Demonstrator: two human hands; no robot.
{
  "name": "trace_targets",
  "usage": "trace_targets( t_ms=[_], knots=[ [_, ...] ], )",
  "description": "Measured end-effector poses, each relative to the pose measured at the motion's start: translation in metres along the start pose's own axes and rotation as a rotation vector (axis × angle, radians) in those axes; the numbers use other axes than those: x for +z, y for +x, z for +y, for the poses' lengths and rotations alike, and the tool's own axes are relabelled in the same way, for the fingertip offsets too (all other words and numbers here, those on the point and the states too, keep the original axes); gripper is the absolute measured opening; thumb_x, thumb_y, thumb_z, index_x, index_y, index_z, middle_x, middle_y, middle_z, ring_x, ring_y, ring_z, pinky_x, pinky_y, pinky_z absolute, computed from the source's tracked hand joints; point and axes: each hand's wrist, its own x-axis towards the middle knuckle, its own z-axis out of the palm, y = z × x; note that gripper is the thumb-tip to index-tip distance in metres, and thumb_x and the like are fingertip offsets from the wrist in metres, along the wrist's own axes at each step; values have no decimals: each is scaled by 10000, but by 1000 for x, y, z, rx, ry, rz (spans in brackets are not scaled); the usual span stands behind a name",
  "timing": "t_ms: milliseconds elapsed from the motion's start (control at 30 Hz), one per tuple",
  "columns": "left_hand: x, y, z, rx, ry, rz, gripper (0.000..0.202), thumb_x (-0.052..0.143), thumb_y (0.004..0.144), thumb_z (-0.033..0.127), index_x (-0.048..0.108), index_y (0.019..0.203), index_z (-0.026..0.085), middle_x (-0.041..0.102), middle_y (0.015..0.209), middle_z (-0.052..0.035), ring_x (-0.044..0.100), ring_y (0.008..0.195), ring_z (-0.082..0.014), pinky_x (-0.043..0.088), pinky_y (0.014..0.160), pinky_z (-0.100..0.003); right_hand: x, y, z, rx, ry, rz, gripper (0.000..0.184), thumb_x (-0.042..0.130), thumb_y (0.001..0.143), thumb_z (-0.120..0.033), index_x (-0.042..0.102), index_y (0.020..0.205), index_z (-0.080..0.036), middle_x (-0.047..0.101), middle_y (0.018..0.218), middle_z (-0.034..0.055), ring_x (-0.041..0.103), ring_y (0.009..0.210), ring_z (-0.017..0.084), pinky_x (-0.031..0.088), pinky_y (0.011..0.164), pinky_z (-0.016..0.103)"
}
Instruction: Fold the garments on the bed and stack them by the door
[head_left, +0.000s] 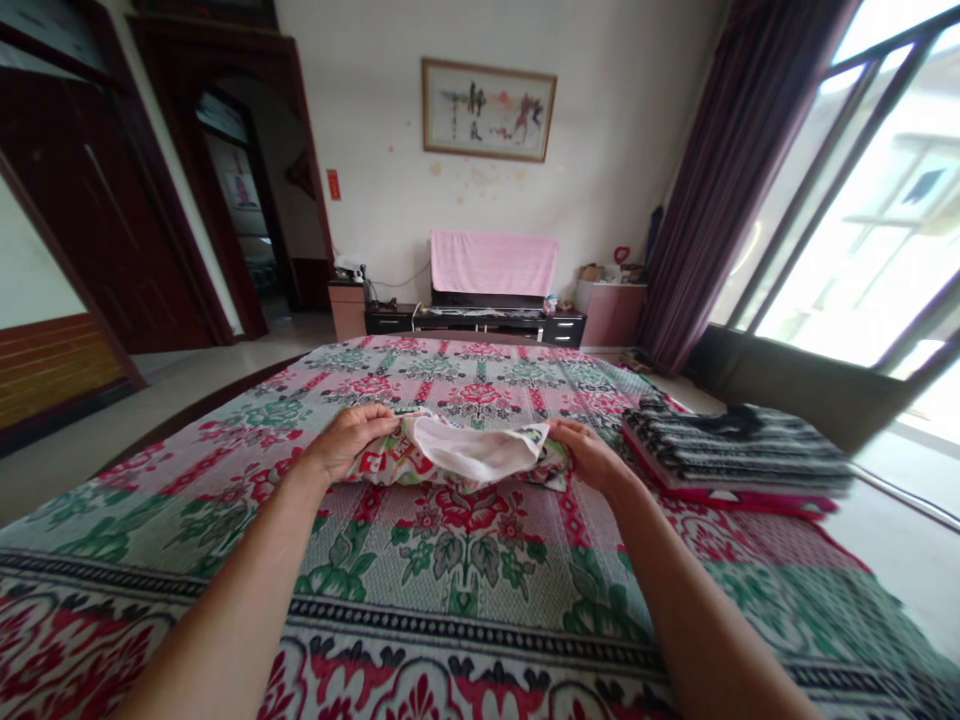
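A colourful printed garment with a white inside, probably a shirt (480, 455), is gathered low over the flowered bed cover (465, 590). Its wide white opening sags between my two hands. My left hand (356, 435) pinches the garment at its left end, thumb and fingers closed on the cloth. At the right end my right hand (585, 450) grips it the same way, fingertips partly hidden by the fabric. The lower part of the garment bunches near the cover; whether it touches there I cannot tell.
To the right lies a stack of folded clothes (735, 450), black-and-white striped on top, pink-red beneath. Beyond the bed stands a low cabinet (390, 320) and a screen under a pink towel (495, 262). A purple curtain (720, 190) hangs beside the window.
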Motion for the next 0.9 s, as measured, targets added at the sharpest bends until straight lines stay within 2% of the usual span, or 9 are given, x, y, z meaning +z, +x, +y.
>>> trace_targets(
  t_ms=[100,200,267,467,567,667,733,867,900],
  knots=[
    [6,10,-14,13,211,123,242,714,525,351,608,636,165,586,553,11,516,506,-130,386,508,-242,-4,10,16,6,-130,182,321,643,637,-469,651,738,-165,607,579,-6,491,484,119,386,470,234],
    [8,18,-27,160,555,251,189,653,568,357,646,610,173,604,568,3,533,558,-140,367,537,-237,-8,19,30,-42,-432,345,279,622,631,-426,692,703,-166,549,489,-34,451,461,110,314,441,215],
    [6,18,-27,225,702,259,213,622,601,376,682,673,185,641,626,-2,558,608,-152,382,570,-238,-11,22,33,-67,-581,405,272,597,649,-409,717,705,-171,540,475,-39,452,470,110,296,451,213],
    [-13,-3,3,50,1078,-101,376,644,593,467,713,862,212,659,746,7,574,701,-167,383,611,-234,-9,18,25,-33,-838,409,321,531,714,-382,757,766,-160,579,525,-19,516,559,139,334,528,228],
    [-24,-10,8,-70,1173,-182,405,674,551,468,708,873,224,648,770,5,568,697,-166,359,582,-226,-8,16,23,-32,-827,392,314,522,721,-387,749,733,-171,580,519,-18,521,564,145,339,524,229],
    [-31,-6,2,-113,1191,-201,272,631,582,420,690,733,201,605,644,15,534,623,-151,320,538,-221,-9,16,23,-46,-749,396,296,538,697,-392,732,707,-169,574,511,-21,515,548,139,338,508,225],
    [-32,0,-2,-81,1151,-132,206,576,615,373,663,656,192,568,566,23,506,574,-139,304,512,-219,-9,16,22,-65,-630,401,300,550,679,-409,713,709,-159,578,525,-20,509,533,133,346,494,223],
    [-24,5,4,129,837,297,225,544,664,371,648,729,183,556,556,32,458,493,-103,294,458,-200,-8,12,9,-125,-232,385,323,586,664,-474,652,744,-168,612,576,-10,521,503,133,396,471,228],
    [-21,4,7,147,702,347,250,552,677,390,646,775,180,551,554,37,428,452,-90,279,429,-195,-7,9,4,-112,-126,373,307,597,662,-468,636,742,-174,618,577,-7,529,494,137,411,467,234]
  ],
)
